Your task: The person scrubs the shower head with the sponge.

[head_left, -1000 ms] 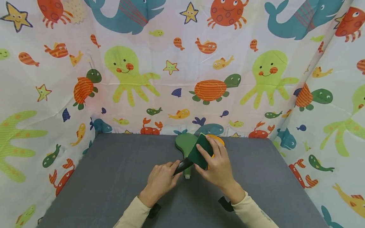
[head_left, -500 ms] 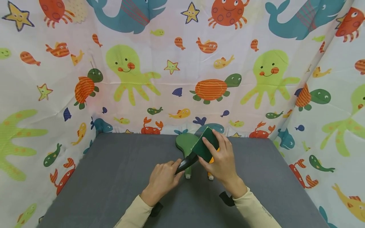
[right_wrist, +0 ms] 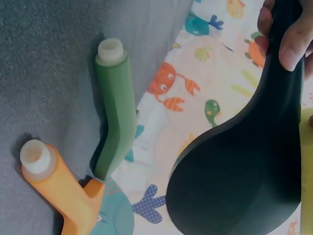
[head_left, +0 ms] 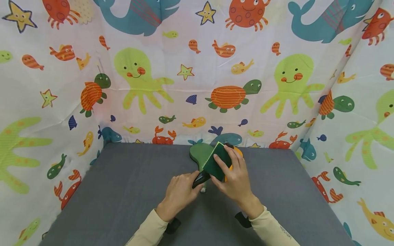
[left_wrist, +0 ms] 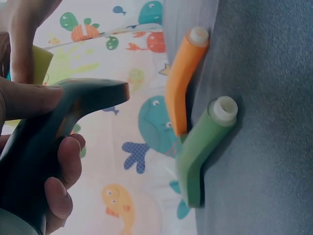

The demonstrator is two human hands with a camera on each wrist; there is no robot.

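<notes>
My left hand (head_left: 184,187) grips the handle of a dark green spoon (head_left: 201,177) and holds it above the grey table (head_left: 123,191). The right hand (head_left: 231,171) presses a green and yellow sponge (head_left: 217,161) onto the spoon's bowl, which the sponge hides in the head view. The right wrist view shows that dark bowl (right_wrist: 234,181) from below, with the sponge's yellow edge (right_wrist: 307,171) beside it. In the left wrist view my fingers curl round the dark handle (left_wrist: 49,142).
A light green spoon (head_left: 198,153) and an orange spoon (head_left: 239,151) lie on the table under my hands, with white-tipped handles (left_wrist: 205,142) (left_wrist: 183,83) pointing toward me. Sea-animal curtains (head_left: 191,68) close off the back and both sides.
The sponge slid up toward the far end of the dark spoon, then came back down toward the handle. My left hand shifted slightly right.
</notes>
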